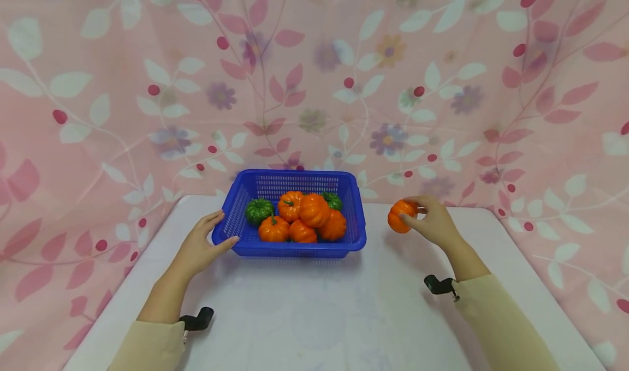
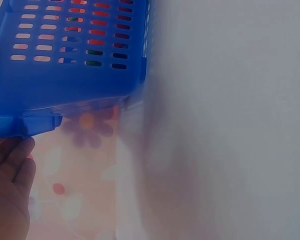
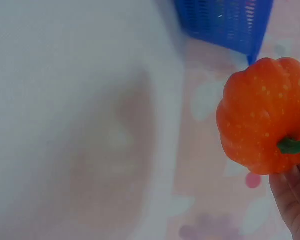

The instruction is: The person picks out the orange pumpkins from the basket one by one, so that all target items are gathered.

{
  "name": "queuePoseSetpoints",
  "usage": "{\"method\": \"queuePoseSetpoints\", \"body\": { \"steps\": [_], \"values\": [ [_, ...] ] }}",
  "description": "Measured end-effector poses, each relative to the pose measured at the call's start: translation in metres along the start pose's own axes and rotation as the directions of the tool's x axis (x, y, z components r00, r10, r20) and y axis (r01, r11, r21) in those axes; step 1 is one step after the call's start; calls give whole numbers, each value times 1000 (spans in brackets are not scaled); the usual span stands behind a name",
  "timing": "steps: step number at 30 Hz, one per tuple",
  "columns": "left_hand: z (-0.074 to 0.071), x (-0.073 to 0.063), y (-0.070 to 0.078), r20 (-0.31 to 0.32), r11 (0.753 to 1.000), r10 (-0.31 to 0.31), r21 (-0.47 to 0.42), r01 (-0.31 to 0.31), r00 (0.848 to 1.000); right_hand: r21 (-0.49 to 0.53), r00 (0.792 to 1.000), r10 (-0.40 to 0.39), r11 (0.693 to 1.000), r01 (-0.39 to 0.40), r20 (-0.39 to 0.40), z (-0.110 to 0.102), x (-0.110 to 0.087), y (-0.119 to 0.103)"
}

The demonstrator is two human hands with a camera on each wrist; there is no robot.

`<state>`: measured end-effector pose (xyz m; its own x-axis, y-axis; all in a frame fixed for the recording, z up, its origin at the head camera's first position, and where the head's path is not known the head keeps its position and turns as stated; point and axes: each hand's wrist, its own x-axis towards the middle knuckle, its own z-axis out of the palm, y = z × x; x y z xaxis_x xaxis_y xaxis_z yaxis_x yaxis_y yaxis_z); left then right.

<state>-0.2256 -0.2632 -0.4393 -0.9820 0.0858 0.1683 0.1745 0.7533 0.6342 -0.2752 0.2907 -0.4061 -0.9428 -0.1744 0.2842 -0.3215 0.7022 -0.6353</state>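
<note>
My right hand (image 1: 433, 222) pinches a small orange pumpkin (image 1: 400, 217) between thumb and fingers, above the table to the right of the basket. Close up in the right wrist view, the pumpkin (image 3: 260, 115) shows its green stem. A blue plastic basket (image 1: 295, 249) stands near the table's back edge. My left hand (image 1: 198, 246) is at its left front corner, fingers fairly straight by the left rim and thumb by the front one. In the left wrist view, fingertips meet the rim's edge. Inside lie several orange pumpkins (image 1: 314, 210) and green ones (image 1: 259, 212).
The basket rests on a white-covered table (image 1: 314, 311). Behind and beside the table hangs a pink floral cloth (image 1: 314, 87). A small black device (image 1: 197, 319) sits at the left wrist, and another black device (image 1: 438, 285) at the right.
</note>
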Motion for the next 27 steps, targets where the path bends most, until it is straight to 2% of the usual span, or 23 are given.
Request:
{"method": "queuePoseSetpoints", "body": {
  "steps": [4, 13, 23, 27],
  "values": [
    [0, 0, 0, 0, 1000, 3, 0, -3, 1000, -18, 1000, 23, 1000, -23, 21, 7, 8, 12],
    [0, 0, 0, -4, 1000, 12, 4, -12, 1000, -71, 988, 109, 992, -101, 111, 26, 25, 24],
    [-1, -1, 2, -4, 1000, 6, -3, -6, 1000, -95, 989, 65, 994, -53, 129, 38, 26, 32],
    [0, -1, 2, -3, 1000, 3, -2, -3, 1000, -124, 985, 73, 991, -54, 155, 38, 26, 34]
  ]
}}
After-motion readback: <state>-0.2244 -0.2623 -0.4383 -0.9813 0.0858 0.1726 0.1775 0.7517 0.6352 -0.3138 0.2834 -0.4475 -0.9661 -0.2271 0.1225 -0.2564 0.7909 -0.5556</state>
